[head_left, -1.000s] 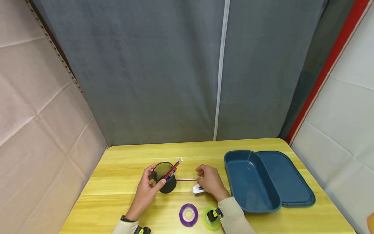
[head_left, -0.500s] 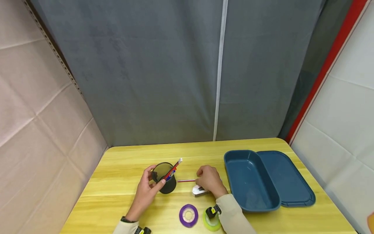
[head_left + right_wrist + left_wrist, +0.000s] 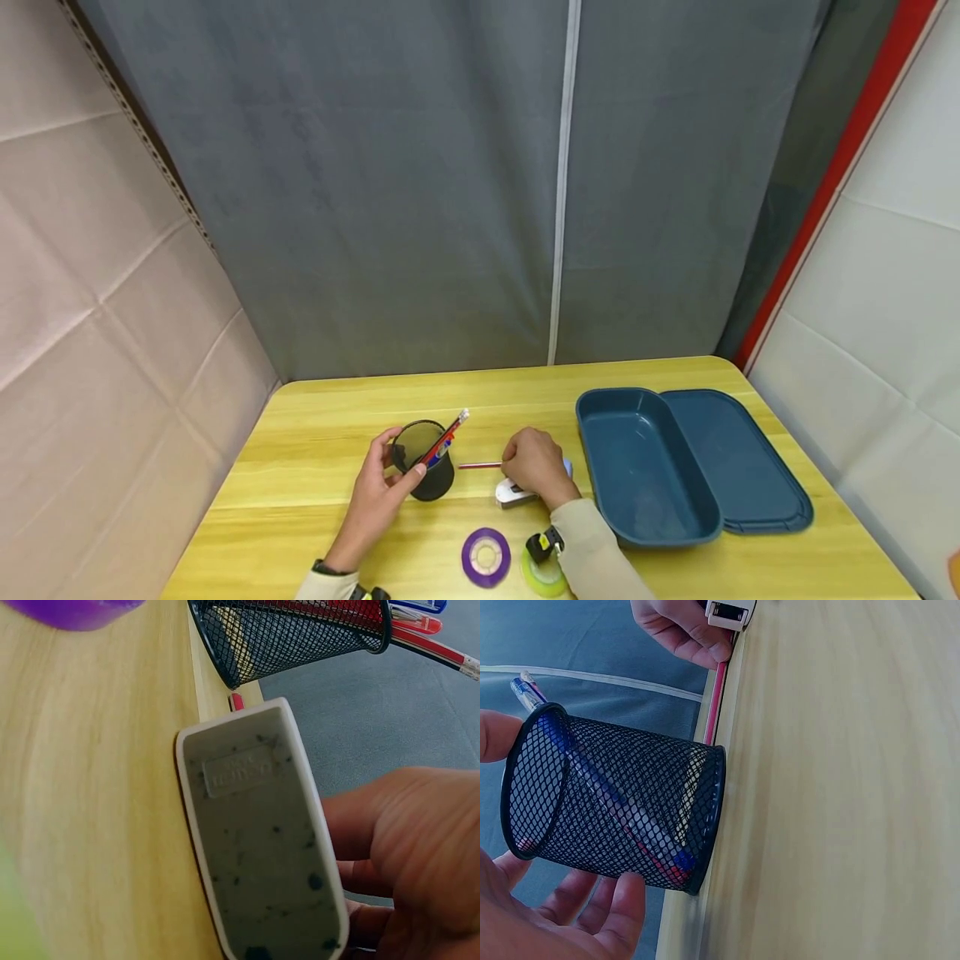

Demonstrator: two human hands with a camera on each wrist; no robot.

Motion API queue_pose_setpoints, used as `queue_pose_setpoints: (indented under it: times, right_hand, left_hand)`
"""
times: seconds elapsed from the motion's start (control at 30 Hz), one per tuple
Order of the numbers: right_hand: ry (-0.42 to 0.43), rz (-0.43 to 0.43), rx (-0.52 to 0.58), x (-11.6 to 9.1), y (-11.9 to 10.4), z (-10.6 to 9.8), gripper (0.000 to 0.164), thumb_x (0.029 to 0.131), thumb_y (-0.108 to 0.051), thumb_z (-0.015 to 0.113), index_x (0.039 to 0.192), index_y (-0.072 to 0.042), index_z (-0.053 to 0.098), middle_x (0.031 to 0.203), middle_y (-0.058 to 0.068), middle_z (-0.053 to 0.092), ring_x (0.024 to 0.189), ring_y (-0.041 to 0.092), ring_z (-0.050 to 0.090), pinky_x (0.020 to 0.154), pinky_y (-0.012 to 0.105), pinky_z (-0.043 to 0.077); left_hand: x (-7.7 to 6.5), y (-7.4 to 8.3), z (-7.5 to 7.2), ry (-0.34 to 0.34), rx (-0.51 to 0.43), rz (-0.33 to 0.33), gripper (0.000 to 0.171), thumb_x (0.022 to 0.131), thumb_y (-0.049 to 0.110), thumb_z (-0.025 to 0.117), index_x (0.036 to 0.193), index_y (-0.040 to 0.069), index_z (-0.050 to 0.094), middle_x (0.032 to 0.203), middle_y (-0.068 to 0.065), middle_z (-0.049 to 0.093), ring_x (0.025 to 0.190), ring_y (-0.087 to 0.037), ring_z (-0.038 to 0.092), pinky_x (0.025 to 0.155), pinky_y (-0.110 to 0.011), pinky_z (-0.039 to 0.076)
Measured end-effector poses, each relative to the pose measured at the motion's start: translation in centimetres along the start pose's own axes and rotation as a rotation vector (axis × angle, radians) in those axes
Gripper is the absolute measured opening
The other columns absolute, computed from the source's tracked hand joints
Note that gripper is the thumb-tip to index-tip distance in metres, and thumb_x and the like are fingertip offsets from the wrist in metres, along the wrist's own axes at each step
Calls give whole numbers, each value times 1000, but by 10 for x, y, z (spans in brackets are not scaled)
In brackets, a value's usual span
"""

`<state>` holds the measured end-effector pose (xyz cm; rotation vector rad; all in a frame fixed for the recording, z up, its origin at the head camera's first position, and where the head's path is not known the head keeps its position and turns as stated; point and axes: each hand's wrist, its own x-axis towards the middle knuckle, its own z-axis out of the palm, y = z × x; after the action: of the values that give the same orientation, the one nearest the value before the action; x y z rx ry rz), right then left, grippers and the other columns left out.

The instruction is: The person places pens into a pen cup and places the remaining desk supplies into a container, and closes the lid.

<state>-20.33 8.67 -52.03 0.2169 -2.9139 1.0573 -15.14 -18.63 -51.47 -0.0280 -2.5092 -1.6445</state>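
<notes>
My left hand (image 3: 378,492) holds a black mesh pen cup (image 3: 433,483) by its sides, thumb near the rim and fingers across from it. Inside the cup lean a few pens and a pencil with a white eraser end (image 3: 463,413); their upper ends stick out past the rim. My right hand (image 3: 536,467) is low over the table, its fingertips pinching a red striped pencil (image 3: 478,465) that lies to the right of the cup. Just in front of those fingers rests a white stapler-like thing (image 3: 512,493), whose grey base (image 3: 255,840) faces the right wrist camera.
A purple tape roll (image 3: 486,557) lies near the front, with a yellow-green tape roll (image 3: 546,577) partly under the right wrist. On the right stands a blue bin (image 3: 648,475) beside its flat lid (image 3: 750,467). A pale blue end (image 3: 567,467) shows past my right hand.
My right hand's fingers have lowered and closed in at the red pencil, whose left end has shifted slightly right. The left hand keeps the cup almost still.
</notes>
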Motion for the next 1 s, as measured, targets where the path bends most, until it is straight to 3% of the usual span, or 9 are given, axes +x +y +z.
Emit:
queue_pose_setpoints:
  times: [0.17,0.37,0.67,1.0]
  right_hand:
    - [7,-4,-19,-1,0,2,20,84,-11,84,70,-23,75,71,-10,69,71,12,58,78,54,47]
    - [-1,-16,-23,0,-1,0,18,88,-17,85,77,-24,73,73,-11,65,73,12,56,79,49,44]
    - [-37,-110,1,1,1,-4,12,94,-16,80,88,-25,74,75,-15,63,74,9,56,76,43,41]
    - [-2,-156,44,3,1,-4,11,94,-13,79,96,-24,79,85,-8,70,81,12,61,75,38,44]
  left_hand:
    - [0,-1,0,-4,-9,-5,73,93,28,82,155,21,44,133,-18,62,127,-35,62,92,-30,54]
    - [0,1,-1,-3,-19,12,72,94,28,82,155,21,44,131,-18,62,125,-33,62,91,-31,54]
    - [-1,1,1,4,-18,10,73,93,25,82,155,20,44,132,-16,62,125,-31,61,88,-29,54]
    - [0,0,1,6,-10,-6,74,92,29,83,155,20,44,133,-17,62,125,-34,62,89,-28,54]
